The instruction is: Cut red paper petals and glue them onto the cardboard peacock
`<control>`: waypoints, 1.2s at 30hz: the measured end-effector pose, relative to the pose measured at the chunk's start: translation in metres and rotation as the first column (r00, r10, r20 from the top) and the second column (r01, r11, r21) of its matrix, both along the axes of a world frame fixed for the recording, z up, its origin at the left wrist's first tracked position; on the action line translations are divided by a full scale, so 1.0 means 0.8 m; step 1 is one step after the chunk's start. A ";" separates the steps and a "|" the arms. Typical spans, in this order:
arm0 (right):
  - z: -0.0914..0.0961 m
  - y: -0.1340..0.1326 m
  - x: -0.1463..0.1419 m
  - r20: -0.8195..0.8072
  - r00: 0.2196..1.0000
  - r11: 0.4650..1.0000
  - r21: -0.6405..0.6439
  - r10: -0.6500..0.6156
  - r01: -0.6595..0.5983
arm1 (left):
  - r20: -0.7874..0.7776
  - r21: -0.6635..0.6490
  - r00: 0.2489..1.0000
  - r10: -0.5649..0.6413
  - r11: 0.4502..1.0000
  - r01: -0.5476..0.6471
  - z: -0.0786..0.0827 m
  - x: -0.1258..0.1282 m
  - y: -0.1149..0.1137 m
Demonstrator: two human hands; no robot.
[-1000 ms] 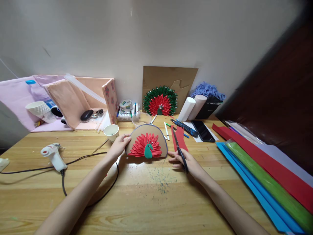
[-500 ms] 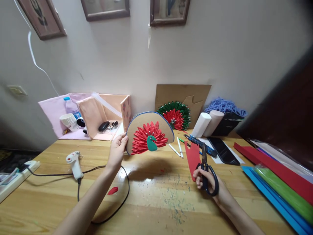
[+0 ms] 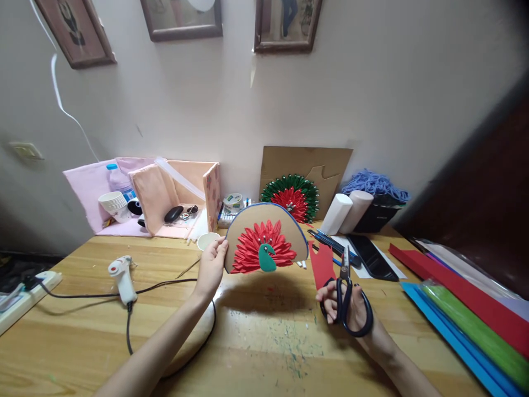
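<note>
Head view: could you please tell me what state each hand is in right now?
Left hand: closed, holding the cardboard peacock by its edge.
Right hand: closed, holding the scissors.

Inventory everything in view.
peacock board: one, multicoloured, centre
scissors: one, black-handled, right
red paper: one, red, behind scissors
glue gun: one, white, left
power strip: one, white, far left
cup stack: one, white, left
open box: one, peach, back left
phone: one, black, right
rolls: two, pale, right
yarn: one bundle, blue, right
cardboard: one, brown, against wall
picture frames: three, brown, wall
stacked sheets: several, mixed, far right
table: one, brown, below
left hand: one, holding board
right hand: one, holding scissors
</note>
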State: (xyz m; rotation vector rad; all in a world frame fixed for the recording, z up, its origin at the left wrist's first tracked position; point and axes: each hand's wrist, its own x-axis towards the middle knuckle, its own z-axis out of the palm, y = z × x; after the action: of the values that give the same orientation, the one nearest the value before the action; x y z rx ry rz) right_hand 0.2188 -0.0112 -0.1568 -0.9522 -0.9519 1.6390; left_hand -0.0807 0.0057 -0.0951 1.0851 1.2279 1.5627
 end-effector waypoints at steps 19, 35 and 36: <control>0.038 0.023 0.058 0.157 0.931 0.942 0.115 -0.329 0.314 | -0.517 -0.175 0.856 0.025 0.975 -0.134 -0.052 0.003 0.006; 0.031 0.022 0.080 0.371 0.812 0.886 0.293 -0.451 0.359 | -0.843 -0.309 0.431 -0.323 0.945 0.105 -0.042 0.302 0.043; 0.031 0.021 0.080 0.377 0.809 0.887 0.295 -0.451 0.356 | -0.832 -0.318 0.447 -0.329 0.943 0.101 -0.045 0.302 0.047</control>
State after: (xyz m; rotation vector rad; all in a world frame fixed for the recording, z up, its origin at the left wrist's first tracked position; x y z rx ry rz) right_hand 0.2830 0.0060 -0.1318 -1.3034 -1.1011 0.9527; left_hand 0.1613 0.0431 -0.1312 1.9191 1.7690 0.5396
